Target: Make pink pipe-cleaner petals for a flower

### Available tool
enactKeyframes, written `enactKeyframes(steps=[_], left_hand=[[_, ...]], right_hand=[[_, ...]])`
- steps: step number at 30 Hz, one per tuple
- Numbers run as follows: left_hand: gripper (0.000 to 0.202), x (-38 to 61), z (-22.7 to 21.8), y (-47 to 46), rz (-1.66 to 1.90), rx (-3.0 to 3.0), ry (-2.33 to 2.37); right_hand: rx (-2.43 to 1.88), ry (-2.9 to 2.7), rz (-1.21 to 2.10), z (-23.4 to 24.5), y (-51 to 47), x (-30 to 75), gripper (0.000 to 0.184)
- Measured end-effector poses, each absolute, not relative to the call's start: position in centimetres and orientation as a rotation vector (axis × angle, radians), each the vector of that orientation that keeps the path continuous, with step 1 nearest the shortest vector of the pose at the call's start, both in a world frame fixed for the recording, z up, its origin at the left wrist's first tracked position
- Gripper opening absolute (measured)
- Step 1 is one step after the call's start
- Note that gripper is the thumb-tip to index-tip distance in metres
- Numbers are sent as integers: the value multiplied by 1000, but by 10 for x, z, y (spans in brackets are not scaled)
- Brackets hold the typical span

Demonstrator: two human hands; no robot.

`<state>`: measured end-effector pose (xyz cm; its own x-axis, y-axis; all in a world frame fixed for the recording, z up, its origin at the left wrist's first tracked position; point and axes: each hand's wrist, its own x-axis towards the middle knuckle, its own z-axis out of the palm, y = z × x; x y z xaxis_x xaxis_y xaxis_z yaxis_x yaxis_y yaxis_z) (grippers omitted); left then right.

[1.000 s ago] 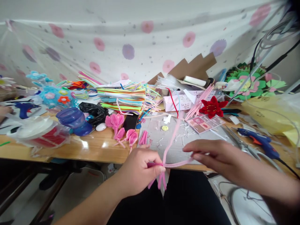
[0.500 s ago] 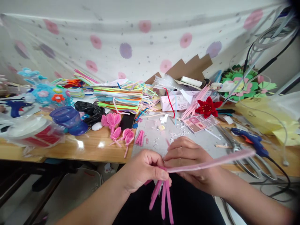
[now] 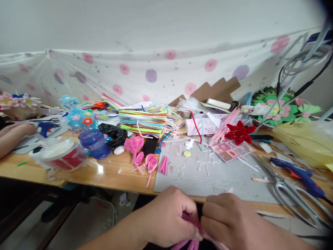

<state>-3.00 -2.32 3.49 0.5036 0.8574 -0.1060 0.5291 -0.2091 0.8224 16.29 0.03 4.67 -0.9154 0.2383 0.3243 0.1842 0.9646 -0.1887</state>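
Note:
Low in the view, my left hand [image 3: 170,217] is closed on a bunch of pink pipe cleaners [image 3: 193,245]; their lower ends run off the bottom edge. Against it, my right hand [image 3: 227,215] has its fingers curled around a pale pink pipe cleaner [image 3: 215,242], partly hidden by the fingers. The fingertips of both hands meet where the strands come together. Beyond them on the table lie pink pipe-cleaner petals [image 3: 134,146], more petals with stems [image 3: 151,163] and a small bundle of short pink pieces [image 3: 163,165].
A grey cutting mat [image 3: 182,180] carries white scraps. Large scissors [image 3: 283,187] and a blue glue gun [image 3: 296,172] lie at right, near a red flower [image 3: 239,132]. Stacked pipe cleaners [image 3: 143,121] stand behind. Another person's hand [image 3: 24,131] rests at far left.
The view has tilted up and turned left, so my hands sit lower. My right hand has turned and closed in beside the left, and the pale pipe cleaner no longer stretches out rightward.

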Motion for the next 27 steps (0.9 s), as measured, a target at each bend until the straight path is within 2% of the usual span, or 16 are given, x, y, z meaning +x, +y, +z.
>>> enactKeyframes(steps=[2, 7, 9, 11, 13, 14, 17, 19, 23, 27], left_hand=[[24, -26, 35, -24, 533, 2169, 1199], [23, -24, 25, -22, 662, 2894, 1287], [24, -27, 23, -19, 650, 2889, 1324], [22, -32, 23, -16, 671, 2654, 1395], [20, -38, 27, -13, 705, 2240, 1419], [20, -40, 29, -12, 713, 2008, 1384], [22, -43, 33, -9, 708, 1483, 1165], [23, -41, 33, -8, 714, 1329, 1059], [17, -35, 30, -6, 715, 1203, 992], [16, -33, 27, -4, 674, 1261, 1058]], right_hand=[[-436, -2621, 399, 37, -1, 157, 22], [-1076, -1798, 1476, 0, 8, 133, 22], [-1187, -1624, 1717, -2, 15, 131, 23], [-1043, -1830, 1836, 10, 24, 139, 26], [-793, -2122, 1713, 28, 34, 153, 29], [-747, -2229, 1496, 36, 39, 160, 33], [-631, -2348, 530, 50, 49, 176, 19], [-423, -2393, 246, 50, 50, 177, 19], [-110, -2439, 454, 44, 45, 167, 21], [-149, -2495, 601, 41, 37, 160, 23]])
